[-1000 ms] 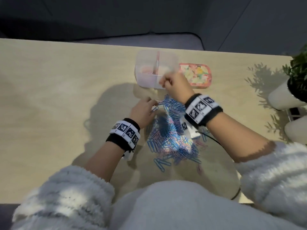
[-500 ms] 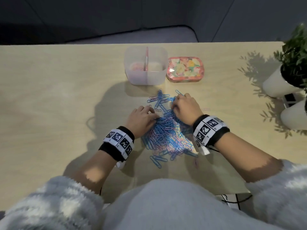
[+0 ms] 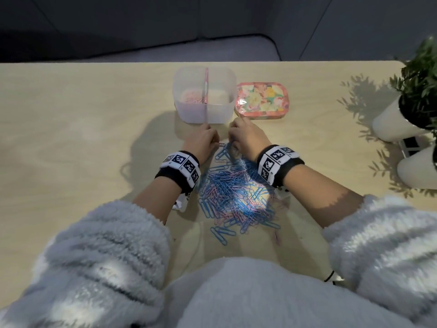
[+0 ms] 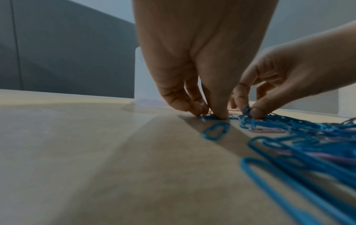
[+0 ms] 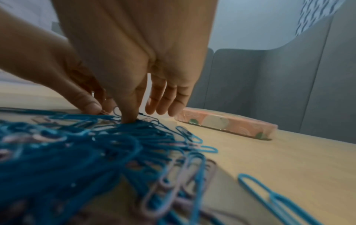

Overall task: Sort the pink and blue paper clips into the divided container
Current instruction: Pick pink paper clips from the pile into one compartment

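Note:
A heap of blue and pink paper clips (image 3: 234, 192) lies on the wooden table before me. Behind it stands the clear divided container (image 3: 204, 114); pink clips (image 3: 191, 98) lie in its left compartment, and what the right one holds I cannot make out. Both hands work side by side at the heap's far tip, just in front of the container. My left hand (image 3: 201, 140) pinches a blue clip (image 4: 207, 117) flat on the table between thumb and fingertips (image 4: 198, 109). My right hand (image 3: 244, 138) pinches a few blue clips (image 4: 247, 111), lifting them slightly; its other fingers (image 5: 165, 105) hang straight.
A floral tin lid (image 3: 261, 100) lies right of the container, close to my right hand. Two white plant pots (image 3: 397, 124) stand at the table's right edge. Stray clips (image 3: 222, 234) lie on the near side of the heap. Bare tabletop (image 3: 82, 138) spreads to the left.
A second ago my right hand was up at the container; it came down onto the heap. Both hands have since shifted from the heap's middle to its far tip near the container.

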Demonstrator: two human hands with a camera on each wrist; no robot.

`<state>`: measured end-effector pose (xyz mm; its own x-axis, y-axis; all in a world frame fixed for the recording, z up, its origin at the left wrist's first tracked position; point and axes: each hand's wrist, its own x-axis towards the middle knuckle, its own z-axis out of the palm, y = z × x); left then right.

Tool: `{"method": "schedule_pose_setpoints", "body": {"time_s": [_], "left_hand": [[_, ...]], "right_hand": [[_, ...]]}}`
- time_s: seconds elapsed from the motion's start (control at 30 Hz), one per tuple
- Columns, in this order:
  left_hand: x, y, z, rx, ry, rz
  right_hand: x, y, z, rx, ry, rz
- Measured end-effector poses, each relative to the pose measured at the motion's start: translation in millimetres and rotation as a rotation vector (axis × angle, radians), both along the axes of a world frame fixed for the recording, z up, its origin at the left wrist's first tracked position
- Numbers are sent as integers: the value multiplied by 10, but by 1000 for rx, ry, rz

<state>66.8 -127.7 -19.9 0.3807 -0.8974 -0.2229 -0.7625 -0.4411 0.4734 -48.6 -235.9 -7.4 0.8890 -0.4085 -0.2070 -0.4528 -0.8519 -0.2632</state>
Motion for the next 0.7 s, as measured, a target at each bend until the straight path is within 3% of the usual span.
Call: {"method": "schedule_pose_setpoints", "body": {"time_s": [0.1,0.27,0.43,0.7], "left_hand": [[17,8,-28,-25,2,5],[92,66,-99,-48,-31,44],[123,101,-110,-83,-1,96],[179,221,42,-240,333,351]], "right_hand": [[-162,-21,6,51,-11,-8],[-486,-138,33,119,-1,-203],[-254,-150,73,51,-126,-290],[320,-11,-37,215,44,-387]]}}
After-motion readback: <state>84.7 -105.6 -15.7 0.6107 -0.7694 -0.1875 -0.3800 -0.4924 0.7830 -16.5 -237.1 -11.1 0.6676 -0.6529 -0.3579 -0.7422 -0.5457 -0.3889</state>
